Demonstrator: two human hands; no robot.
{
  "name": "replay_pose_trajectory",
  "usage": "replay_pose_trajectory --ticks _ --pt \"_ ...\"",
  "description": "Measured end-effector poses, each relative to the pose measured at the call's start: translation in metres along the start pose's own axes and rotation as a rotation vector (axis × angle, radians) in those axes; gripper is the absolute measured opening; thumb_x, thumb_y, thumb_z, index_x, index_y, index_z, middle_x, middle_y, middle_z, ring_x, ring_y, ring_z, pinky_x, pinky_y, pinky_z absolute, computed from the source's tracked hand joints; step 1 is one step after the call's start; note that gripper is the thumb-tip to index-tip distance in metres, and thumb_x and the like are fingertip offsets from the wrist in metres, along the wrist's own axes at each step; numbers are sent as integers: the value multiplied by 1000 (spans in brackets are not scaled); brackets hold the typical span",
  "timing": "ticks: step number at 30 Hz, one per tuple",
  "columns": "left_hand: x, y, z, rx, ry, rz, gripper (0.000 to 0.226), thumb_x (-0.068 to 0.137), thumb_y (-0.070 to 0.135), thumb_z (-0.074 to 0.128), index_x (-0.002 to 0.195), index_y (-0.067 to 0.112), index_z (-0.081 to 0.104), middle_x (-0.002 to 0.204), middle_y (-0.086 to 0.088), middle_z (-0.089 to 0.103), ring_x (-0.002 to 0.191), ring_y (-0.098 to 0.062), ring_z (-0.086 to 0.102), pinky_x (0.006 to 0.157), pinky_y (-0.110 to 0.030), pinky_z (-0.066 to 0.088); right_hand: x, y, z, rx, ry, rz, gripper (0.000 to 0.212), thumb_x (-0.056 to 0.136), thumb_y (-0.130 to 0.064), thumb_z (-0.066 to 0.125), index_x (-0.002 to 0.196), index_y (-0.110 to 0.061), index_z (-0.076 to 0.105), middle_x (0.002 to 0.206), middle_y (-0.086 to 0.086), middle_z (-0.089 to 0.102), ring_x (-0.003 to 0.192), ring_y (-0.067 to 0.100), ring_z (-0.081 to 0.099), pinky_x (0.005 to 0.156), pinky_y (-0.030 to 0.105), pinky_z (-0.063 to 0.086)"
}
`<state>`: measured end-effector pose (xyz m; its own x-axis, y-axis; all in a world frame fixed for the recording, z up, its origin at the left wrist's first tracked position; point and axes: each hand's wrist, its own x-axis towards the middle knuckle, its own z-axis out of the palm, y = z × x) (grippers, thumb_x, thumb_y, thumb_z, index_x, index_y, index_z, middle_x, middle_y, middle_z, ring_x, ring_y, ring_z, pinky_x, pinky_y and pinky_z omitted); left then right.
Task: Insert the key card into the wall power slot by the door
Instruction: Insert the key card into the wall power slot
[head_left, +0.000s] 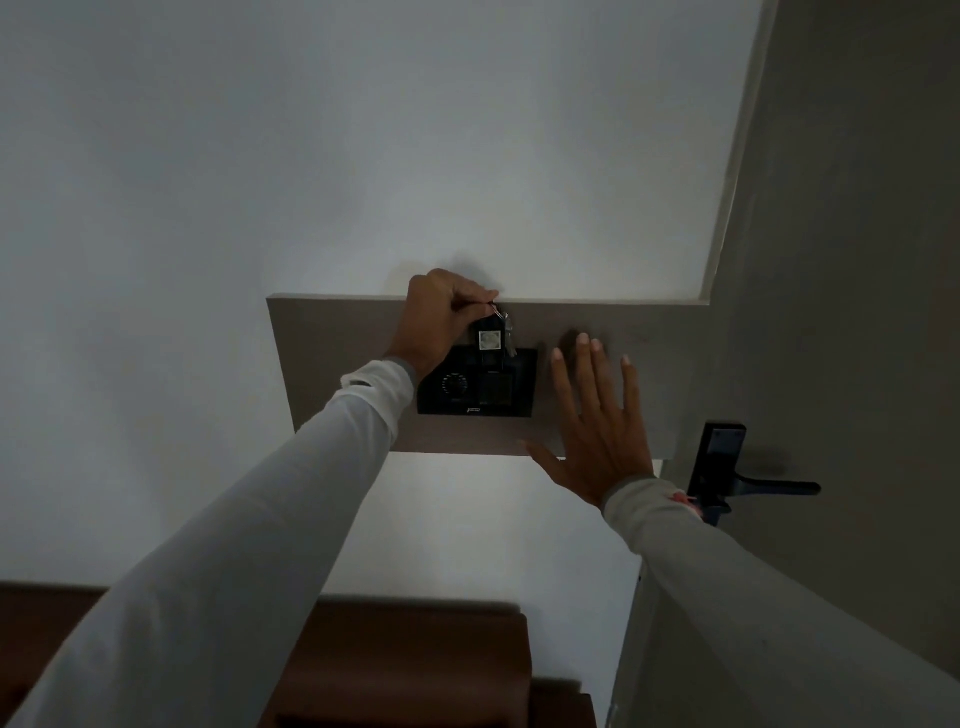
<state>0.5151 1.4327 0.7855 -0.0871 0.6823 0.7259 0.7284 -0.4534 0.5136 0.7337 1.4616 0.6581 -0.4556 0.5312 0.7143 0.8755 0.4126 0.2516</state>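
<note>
Key card (490, 340): flat black tag, pale square patch, on metal ring, lower end in slot | Power slot (477, 381): glossy black rectangular plate on matte grey panel (597, 322) | Left hand (441, 317): pinching ring at card's 12 o'clock | Right hand (597, 431): fingers spread, empty, at slot's 3 o'clock.

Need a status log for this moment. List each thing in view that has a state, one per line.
left hand: shut on the key ring, above the slot unit
key card: hanging upright from the ring, lower end at the top of the slot unit; whether it is in cannot be told
right hand: open, fingers spread, over the panel
door handle: horizontal
</note>
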Motion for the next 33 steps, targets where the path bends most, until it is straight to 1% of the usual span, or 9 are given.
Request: replay_pose_trajectory --ticks 3,5,10,14,16,19,23,28,33 --pt "-11 -2 6 183 -62 97 21 88 10 74 104 -2 78 100 -20 78 94 -31 72 91 -37 56 6 1 -7 -10 -6 12 106 83 -74 52 159 -4 27 165 30 27 153 47 28 122 69 25" --pt "-18 -5 11 272 -23 145 22 94 15 68 105 0 79 101 -18 73 97 -31 66 90 -44 53 9 3 -9 -18 -11 17 105 84 -74 50 159 -4 26 166 30 26 154 47 28 122 69 26" --pt "-26 -11 16 484 122 257 25 98 27 62 103 12 80 115 -13 65 105 -32 58 88 -46 49 12 4 -11 -20 -40 19 106 86 -74 49 161 -4 21 167 30 21 155 47 24 123 69 22" --pt "-41 -32 21 644 187 360 32 99 34 57 127 25 70 145 -14 56 134 -35 50 106 -44 41 14 0 -9 -5 -64 21 109 85 -75 50 162 -5 16 168 29 17 157 45 20 124 68 20" --pt "-48 -42 27 643 167 380 45 99 41 56 140 24 59 157 -15 45 146 -34 41 115 -46 37 14 0 -6 -1 -59 18 110 85 -76 51 162 -5 16 169 29 16 157 45 19 124 68 20" --pt "-56 -51 36 666 79 367 71 94 62 52 153 24 41 167 -15 26 157 -31 20 126 -51 26 16 2 0 -4 -37 17 110 85 -77 48 161 -5 16 168 29 17 157 44 20 124 69 21" --pt "-60 -55 40 715 2 299 90 85 81 45 159 33 23 172 -9 9 160 -27 2 130 -52 17 17 7 9 -4 -29 7 112 84 -80 40 162 -6 10 170 28 14 158 42 17 124 69 18" --pt "-60 -56 37 780 -19 298 97 82 86 41 160 31 19 172 -11 7 160 -28 1 129 -56 18 22 6 12 -27 -13 3 113 84 -82 38 162 -6 9 169 28 14 158 42 16 125 69 16" --pt "-60 -54 31 807 -28 303 95 84 85 37 160 30 19 172 -11 9 160 -28 5 129 -56 18 25 5 4 -24 -23 4 111 85 -81 38 162 -6 10 170 28 14 158 42 16 124 70 17"
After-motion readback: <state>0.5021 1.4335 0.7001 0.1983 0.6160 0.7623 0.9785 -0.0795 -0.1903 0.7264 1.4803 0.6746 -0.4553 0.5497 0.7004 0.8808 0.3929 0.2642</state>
